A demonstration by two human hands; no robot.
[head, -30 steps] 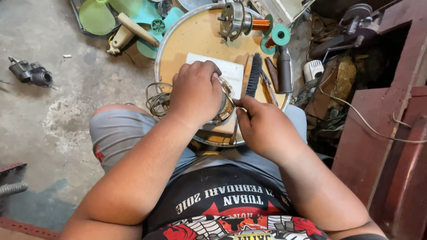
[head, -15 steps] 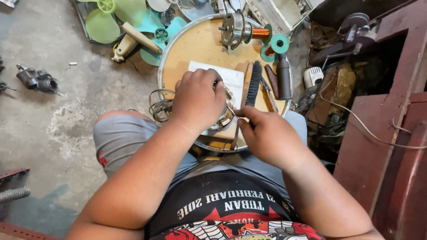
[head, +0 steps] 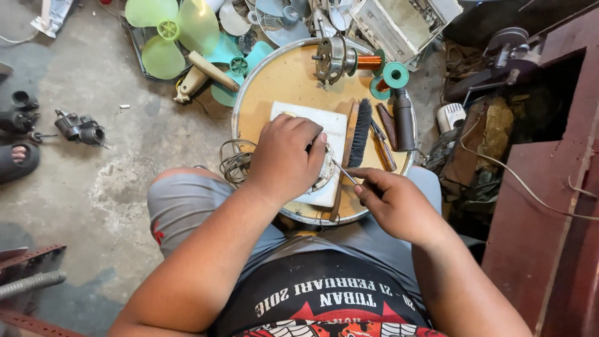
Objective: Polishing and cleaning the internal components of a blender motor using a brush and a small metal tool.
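On the round tabletop [head: 281, 81], the left hand [head: 284, 159] clamps down over a round metal part, likely a motor stator [head: 326, 167], on the white board [head: 334, 125]. The right hand [head: 390, 203], now drawn slightly rightward, pinches a thin metal pick [head: 343, 171] whose tip stays at the part's right edge, so the probing continues.

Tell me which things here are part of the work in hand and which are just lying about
In hand:
left hand pressing on a round metal part
right hand holding a thin metal tool
white board beneath

Lying about:
black brush
copper wire spool
green fan blades
screwdriver
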